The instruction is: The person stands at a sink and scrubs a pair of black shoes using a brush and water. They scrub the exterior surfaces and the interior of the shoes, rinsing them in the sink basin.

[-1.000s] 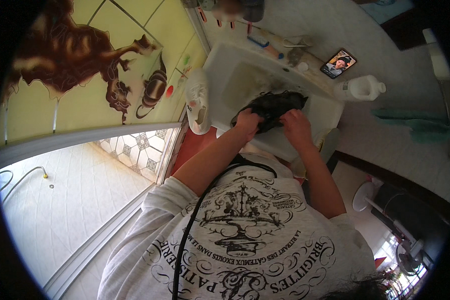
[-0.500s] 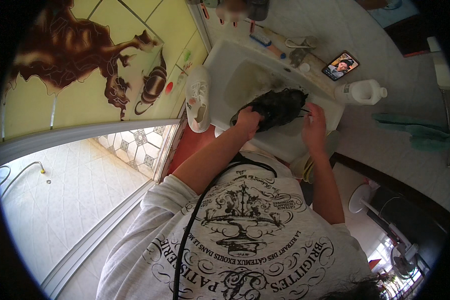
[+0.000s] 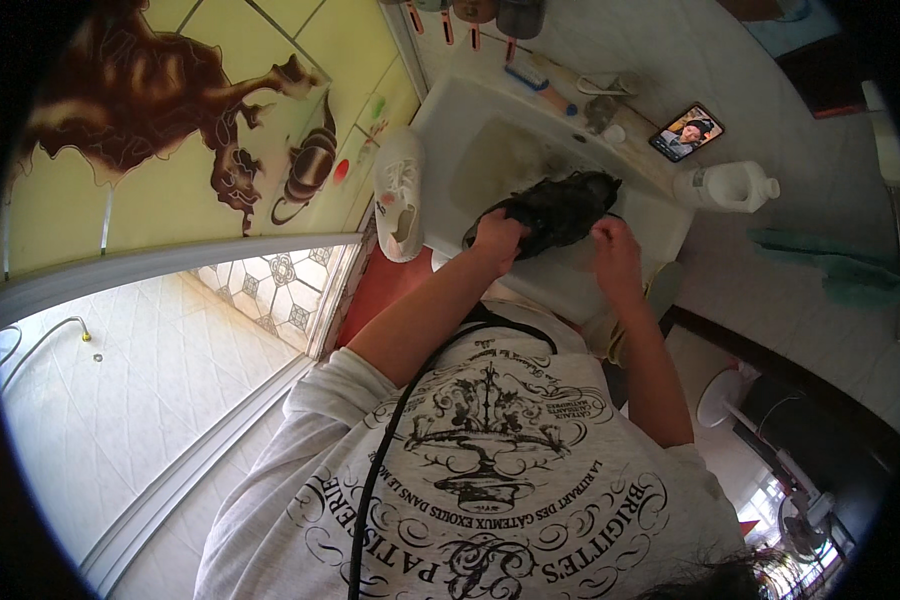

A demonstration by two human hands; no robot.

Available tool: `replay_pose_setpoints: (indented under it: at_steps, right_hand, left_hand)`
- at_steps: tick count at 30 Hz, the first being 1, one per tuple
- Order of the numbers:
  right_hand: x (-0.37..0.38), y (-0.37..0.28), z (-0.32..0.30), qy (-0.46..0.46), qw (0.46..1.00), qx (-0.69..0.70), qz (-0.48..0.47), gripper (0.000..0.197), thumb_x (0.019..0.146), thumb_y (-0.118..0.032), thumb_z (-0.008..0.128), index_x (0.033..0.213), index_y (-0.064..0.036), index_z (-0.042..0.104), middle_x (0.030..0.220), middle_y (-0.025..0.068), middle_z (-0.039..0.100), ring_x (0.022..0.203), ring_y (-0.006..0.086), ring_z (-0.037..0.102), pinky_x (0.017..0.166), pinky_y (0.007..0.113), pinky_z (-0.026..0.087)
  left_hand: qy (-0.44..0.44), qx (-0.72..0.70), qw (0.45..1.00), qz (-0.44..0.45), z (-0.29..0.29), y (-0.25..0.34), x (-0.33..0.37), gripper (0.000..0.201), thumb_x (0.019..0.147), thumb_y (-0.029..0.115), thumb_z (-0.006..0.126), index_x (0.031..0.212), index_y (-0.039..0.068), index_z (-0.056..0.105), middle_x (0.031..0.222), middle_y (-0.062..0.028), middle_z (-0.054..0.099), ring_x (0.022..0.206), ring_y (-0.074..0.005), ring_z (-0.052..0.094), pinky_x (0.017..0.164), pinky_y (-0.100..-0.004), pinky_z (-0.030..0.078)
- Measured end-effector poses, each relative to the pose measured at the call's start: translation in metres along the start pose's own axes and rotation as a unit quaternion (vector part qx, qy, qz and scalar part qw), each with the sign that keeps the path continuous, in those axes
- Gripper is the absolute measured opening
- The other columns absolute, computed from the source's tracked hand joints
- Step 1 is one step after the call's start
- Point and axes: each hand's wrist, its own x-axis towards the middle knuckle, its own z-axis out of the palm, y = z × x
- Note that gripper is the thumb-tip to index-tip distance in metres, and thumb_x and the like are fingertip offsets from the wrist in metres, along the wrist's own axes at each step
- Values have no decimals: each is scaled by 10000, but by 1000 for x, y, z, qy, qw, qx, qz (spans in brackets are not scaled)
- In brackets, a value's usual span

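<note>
A dark, wet-looking shoe (image 3: 560, 205) is held over the near edge of a white sink (image 3: 490, 130). My left hand (image 3: 497, 235) grips it at its left end. My right hand (image 3: 618, 258) is at the shoe's right end with its fingers curled; whether it holds anything is not visible. A white sneaker (image 3: 400, 195) stands on its side against the sink's left rim, apart from both hands.
A phone (image 3: 686, 132) with a lit screen and a white plastic bottle (image 3: 727, 185) lie on the ledge right of the sink, and a brush (image 3: 542, 88) lies behind it. A white bathtub (image 3: 120, 400) is to the left. A fan (image 3: 800, 515) stands at the lower right.
The shoe has turned and lifted slightly toward the right. My right hand slid off its top to its right end. The left hand kept its grip.
</note>
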Motion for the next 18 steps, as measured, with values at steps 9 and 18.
replay_pose_setpoints:
  at_steps: [9, 18]
  right_hand:
    - [10, 18, -25, 105, 991, 42, 69, 193, 935, -78, 522, 1125, -60, 555, 1045, 77, 599, 776, 202, 565, 727, 313, 476]
    - [-4, 0, 22, -58, 980, -160, -101, 217, 854, -41, 582, 1066, -66, 619, 1129, 90, 603, 865, 288, 616, 750, 345, 497]
  left_hand:
    - [2, 14, 1000, -8, 7, -1, -2, 335, 776, -50, 560, 1101, 31, 549, 873, -100, 537, 643, -181, 466, 512, -313, 378]
    - [-23, 33, 999, -36, 4, 3, -3, 514, 829, -53, 537, 1319, 54, 423, 1186, -129, 511, 996, -255, 506, 803, -358, 425]
